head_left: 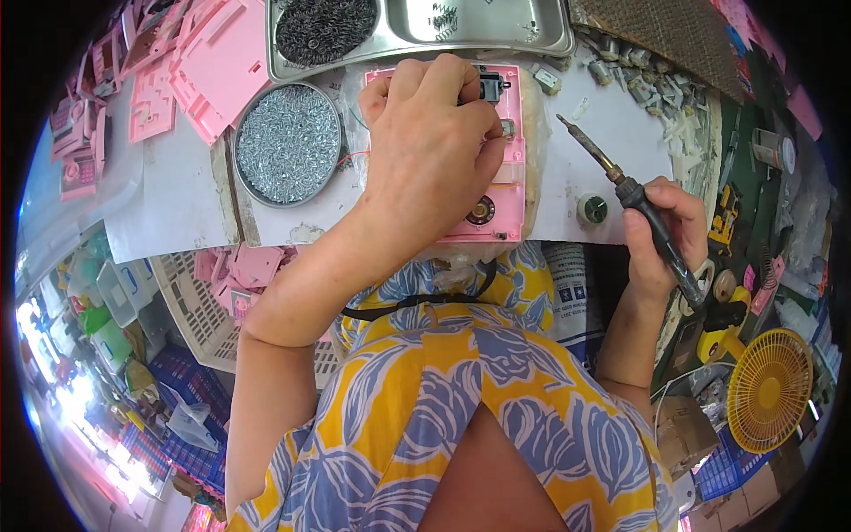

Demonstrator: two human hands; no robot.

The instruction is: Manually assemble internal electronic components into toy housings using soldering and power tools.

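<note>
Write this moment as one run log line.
left hand: presses pink panel | right hand: holds soldering iron, tip raised off panel

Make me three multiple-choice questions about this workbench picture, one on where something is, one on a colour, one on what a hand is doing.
1. Where is the round metal dish of small silver screws?
A. left of the pink plastic panel
B. right of it
C. on the floor

2. What colour is the small round fan at the lower right?
A. blue
B. yellow
C. white

3. What is the right hand doing?
A. resting open on the table
B. gripping a black-handled soldering iron
C. holding a screw

Answers: 1 A, the dish sits left of the panel under the left hand. 2 B, its grille is yellow. 3 B, fingers wrap the handle, tip raised over the white tabletop.
</note>
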